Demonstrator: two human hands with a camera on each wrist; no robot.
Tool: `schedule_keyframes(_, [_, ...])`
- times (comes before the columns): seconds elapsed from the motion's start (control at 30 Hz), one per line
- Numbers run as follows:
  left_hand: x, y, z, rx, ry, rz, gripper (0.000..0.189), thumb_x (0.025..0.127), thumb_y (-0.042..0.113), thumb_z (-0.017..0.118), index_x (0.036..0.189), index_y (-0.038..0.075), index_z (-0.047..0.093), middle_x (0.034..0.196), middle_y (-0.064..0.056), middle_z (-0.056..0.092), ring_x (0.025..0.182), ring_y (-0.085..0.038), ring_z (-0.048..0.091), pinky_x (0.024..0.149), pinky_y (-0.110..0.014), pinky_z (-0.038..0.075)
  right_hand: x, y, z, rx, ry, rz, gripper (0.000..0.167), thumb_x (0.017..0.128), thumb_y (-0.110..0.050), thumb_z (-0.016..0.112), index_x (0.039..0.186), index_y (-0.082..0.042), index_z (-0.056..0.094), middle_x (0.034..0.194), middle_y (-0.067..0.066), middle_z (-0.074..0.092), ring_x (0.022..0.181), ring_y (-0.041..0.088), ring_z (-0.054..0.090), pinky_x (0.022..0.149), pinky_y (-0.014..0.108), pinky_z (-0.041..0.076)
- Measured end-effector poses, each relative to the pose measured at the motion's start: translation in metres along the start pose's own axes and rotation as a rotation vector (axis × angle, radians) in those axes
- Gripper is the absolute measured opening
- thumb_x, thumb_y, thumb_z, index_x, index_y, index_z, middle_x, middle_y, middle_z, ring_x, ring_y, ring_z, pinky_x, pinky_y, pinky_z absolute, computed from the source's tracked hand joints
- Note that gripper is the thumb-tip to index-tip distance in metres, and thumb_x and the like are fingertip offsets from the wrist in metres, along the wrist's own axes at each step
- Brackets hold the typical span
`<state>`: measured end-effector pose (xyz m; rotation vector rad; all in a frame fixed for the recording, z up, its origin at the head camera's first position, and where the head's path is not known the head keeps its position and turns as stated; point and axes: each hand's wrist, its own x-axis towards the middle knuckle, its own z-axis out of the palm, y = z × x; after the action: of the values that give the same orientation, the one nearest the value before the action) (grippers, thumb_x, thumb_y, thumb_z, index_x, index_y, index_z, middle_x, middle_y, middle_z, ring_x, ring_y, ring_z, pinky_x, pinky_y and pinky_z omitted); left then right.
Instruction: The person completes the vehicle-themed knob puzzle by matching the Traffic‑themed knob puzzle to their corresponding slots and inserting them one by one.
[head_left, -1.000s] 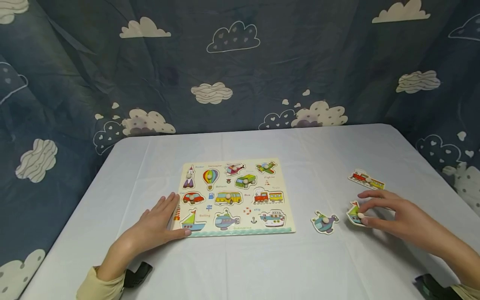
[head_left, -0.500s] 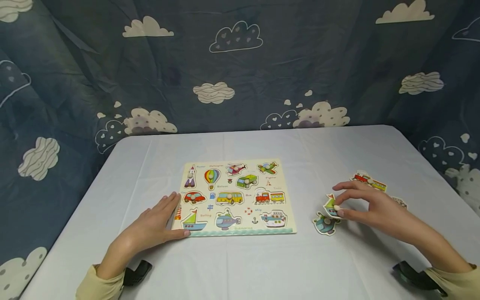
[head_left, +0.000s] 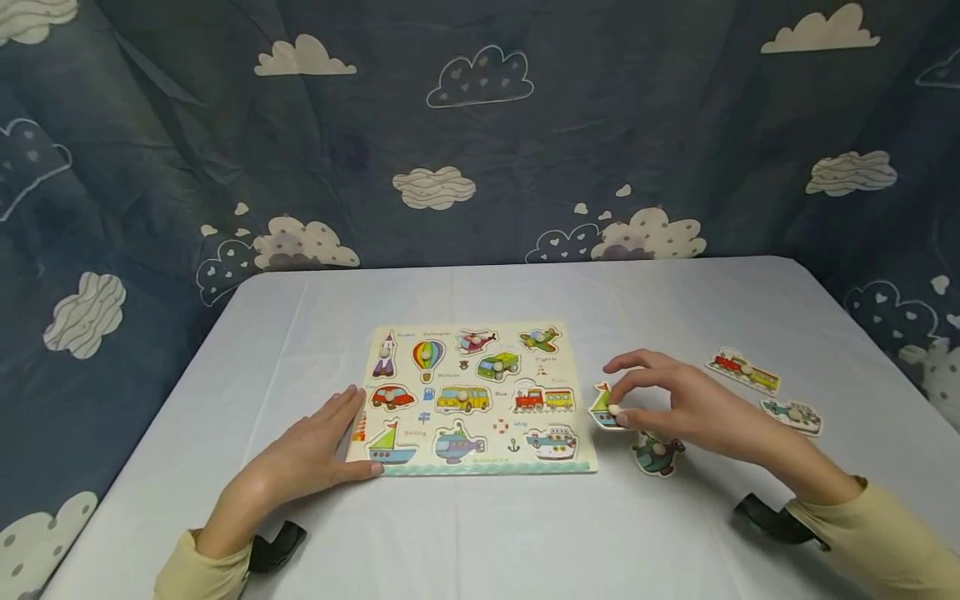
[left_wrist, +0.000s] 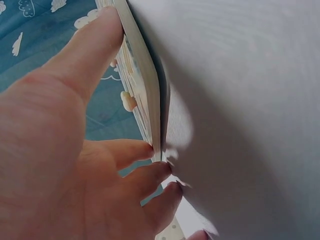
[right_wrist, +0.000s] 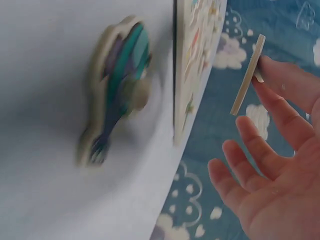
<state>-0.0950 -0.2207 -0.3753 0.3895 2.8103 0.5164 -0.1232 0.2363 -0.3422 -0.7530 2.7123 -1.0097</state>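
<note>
A wooden peg puzzle board [head_left: 480, 469] with vehicle pictures lies flat on the table. Along its left edge rests my left hand [head_left: 307, 454], thumb on the near corner; in the left wrist view that thumb [left_wrist: 95, 45] lies over the board's edge. My right hand [head_left: 697, 412] pinches the knob of a sailboat puzzle piece [head_left: 602, 408], just right of the board. From the right wrist the sailboat piece [right_wrist: 245, 80] appears edge-on, raised off the table. Below that hand lies a submarine piece [head_left: 654, 458], partly covered, its knob visible in the right wrist view.
Farther right lie a train piece [head_left: 742, 372] and a ship piece [head_left: 792, 416]. The knobbed balloon, bus, car and other pieces sit in the board. A white cloth [head_left: 450, 542] covers the table, and a dark cloud-print curtain [head_left: 337, 125] hangs behind.
My right hand has carried the sailboat piece left, over the submarine piece, toward the board. The ship piece has come into view behind it. My left hand stays put.
</note>
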Motion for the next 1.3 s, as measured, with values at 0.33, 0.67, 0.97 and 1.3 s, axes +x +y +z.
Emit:
schedule_keyframes(0.33, [-0.002, 0.000, 0.001, 0.031, -0.004, -0.018, 0.109, 0.079, 0.068, 0.067, 0.156, 0.004, 0.025, 0.160, -0.016, 0.024, 0.145, -0.040, 0.022, 0.105, -0.071, 0.021, 0.031, -0.020, 0.015, -0.005, -0.047, -0.144, 0.022, 0.085, -0.015, 0.079, 0.096, -0.033, 0.071, 0.132, -0.003, 0.054, 0.127, 0.027, 0.047, 0.097, 0.051, 0.042])
schedule_keyframes(0.67, [-0.003, 0.003, -0.002, 0.017, -0.005, -0.008, 0.108, 0.080, 0.066, 0.069, 0.156, 0.003, 0.025, 0.160, -0.017, 0.024, 0.145, -0.040, 0.022, 0.105, -0.071, 0.020, 0.059, -0.035, 0.024, -0.020, -0.088, -0.214, 0.017, 0.086, -0.020, 0.079, 0.094, -0.033, 0.071, 0.130, -0.004, 0.055, 0.122, 0.022, 0.050, 0.095, 0.048, 0.044])
schedule_keyframes(0.97, [-0.002, 0.002, 0.000, 0.008, -0.004, -0.011, 0.108, 0.080, 0.065, 0.070, 0.155, 0.002, 0.025, 0.159, -0.018, 0.024, 0.145, -0.041, 0.022, 0.105, -0.072, 0.020, 0.081, -0.043, 0.037, -0.024, -0.138, -0.246, 0.016, 0.086, -0.017, 0.077, 0.093, -0.030, 0.072, 0.129, 0.001, 0.057, 0.122, 0.020, 0.049, 0.097, 0.044, 0.044])
schedule_keyframes(1.3, [-0.003, 0.003, -0.001, 0.015, 0.008, -0.010, 0.107, 0.079, 0.063, 0.071, 0.155, 0.003, 0.025, 0.159, -0.018, 0.025, 0.144, -0.041, 0.023, 0.104, -0.072, 0.021, 0.101, -0.053, 0.058, -0.018, -0.177, -0.294, 0.011, 0.087, -0.018, 0.075, 0.093, -0.026, 0.072, 0.128, -0.001, 0.057, 0.118, 0.016, 0.049, 0.098, 0.040, 0.042])
